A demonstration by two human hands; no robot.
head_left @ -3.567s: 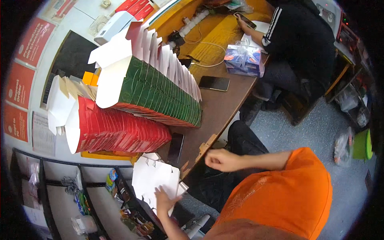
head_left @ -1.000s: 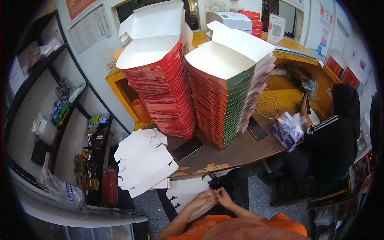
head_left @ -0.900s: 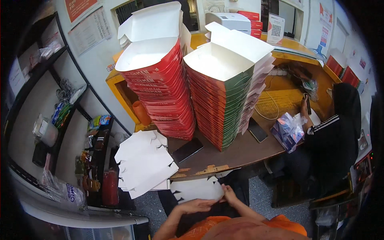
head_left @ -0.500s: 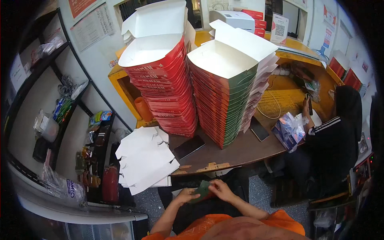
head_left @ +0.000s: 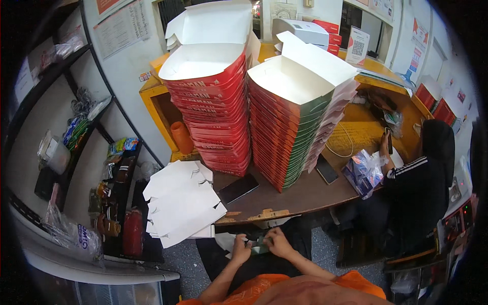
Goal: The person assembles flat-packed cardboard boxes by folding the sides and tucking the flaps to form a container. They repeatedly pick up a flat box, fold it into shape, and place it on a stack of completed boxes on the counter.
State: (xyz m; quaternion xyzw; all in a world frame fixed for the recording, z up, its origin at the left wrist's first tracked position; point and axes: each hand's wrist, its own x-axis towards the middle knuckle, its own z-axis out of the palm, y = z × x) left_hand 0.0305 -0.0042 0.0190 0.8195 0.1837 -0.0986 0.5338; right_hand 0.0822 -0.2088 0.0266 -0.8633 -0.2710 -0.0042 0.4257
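Over my lap, below the table's front edge, both hands work on a green cardboard piece, a box blank by its look, partly hidden by my fingers. My left hand is closed on its left side, thumb up. On its right side my right hand pinches the card with bent fingers. White flat box blanks lie fanned in a pile on the table, beyond my left hand. Two tall stacks of nested open boxes rise behind: a red stack at left and a red-and-green stack at right.
A dark phone lies before the stacks, another phone to their right. A person in black sits at the right holding a phone, near a plastic-wrapped blue package. Black shelves with bagged goods stand at left.
The green cardboard, raised and showing a broad face before, is now lower and mostly covered by my fingers. My hands have drawn closer together. The head view has shifted slightly.
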